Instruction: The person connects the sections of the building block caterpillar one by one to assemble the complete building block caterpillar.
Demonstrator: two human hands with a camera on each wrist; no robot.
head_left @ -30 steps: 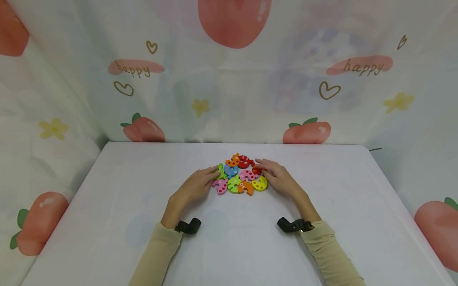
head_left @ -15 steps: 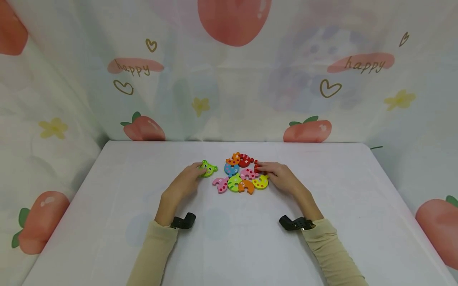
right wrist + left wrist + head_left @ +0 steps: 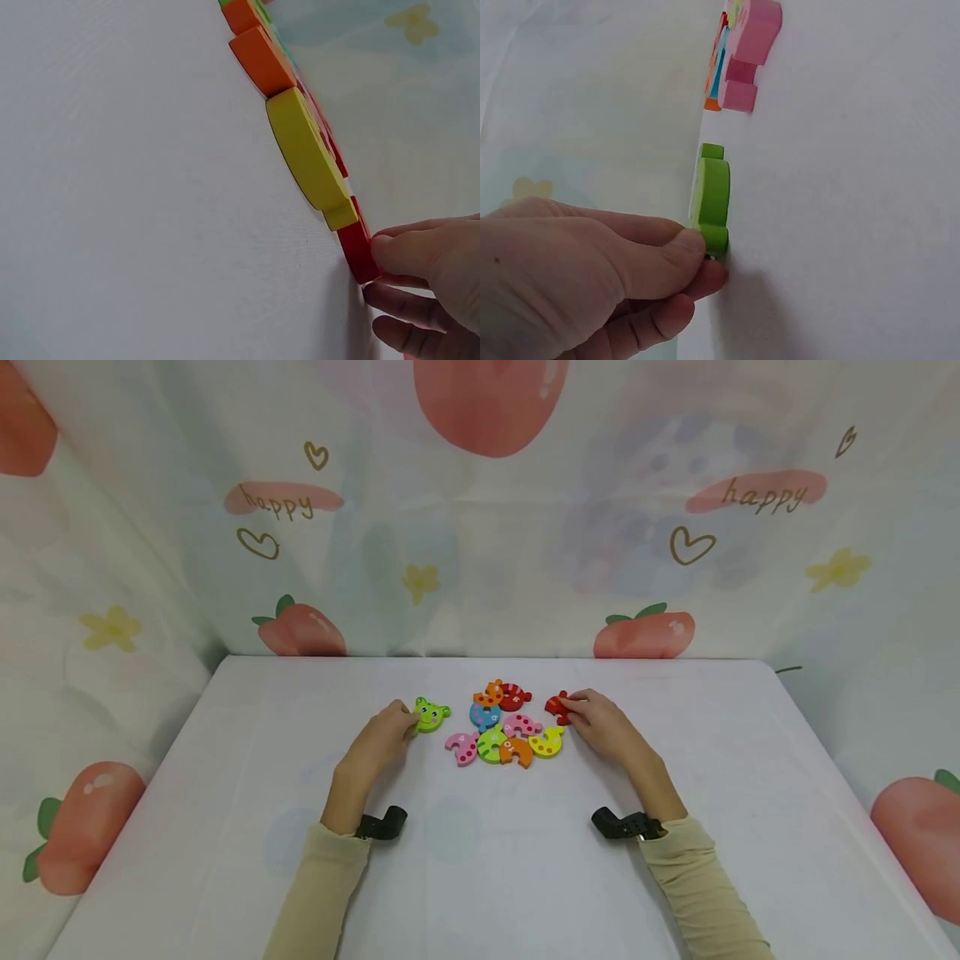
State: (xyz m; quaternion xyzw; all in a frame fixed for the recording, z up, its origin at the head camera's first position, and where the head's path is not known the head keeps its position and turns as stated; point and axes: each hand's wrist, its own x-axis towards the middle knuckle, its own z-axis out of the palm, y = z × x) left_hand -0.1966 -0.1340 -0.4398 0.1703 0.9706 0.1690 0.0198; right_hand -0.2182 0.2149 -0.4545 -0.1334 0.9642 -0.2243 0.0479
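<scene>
On the head camera I see the person's left hand [image 3: 377, 742] pinching the green smiling piece [image 3: 431, 716] by its left edge, left of the cluster on the white bench [image 3: 225, 860]. The right hand [image 3: 609, 732] grasps the red piece [image 3: 555, 706] in its fingers at the cluster's right side, just beside the yellow piece [image 3: 546, 744]. Between the hands I also make out the upper orange piece [image 3: 487, 697] against the striped red piece [image 3: 513, 697], the blue piece [image 3: 480, 716] below them, the middle pink piece [image 3: 519, 723], and, lower down, the left pink piece [image 3: 465, 750], the pale green piece [image 3: 491, 747] and the lower orange piece [image 3: 516, 751]. Printed cloth [image 3: 487, 527] hangs behind the bench. From the left wrist I get the green smiling piece edge-on, thumb and fingers gripping its near end, with the left pink piece beyond, apart from it. From the right wrist, thumb and fingers hold one end of the red piece; the yellow piece lies right by it, and I cannot tell whether they touch.
</scene>
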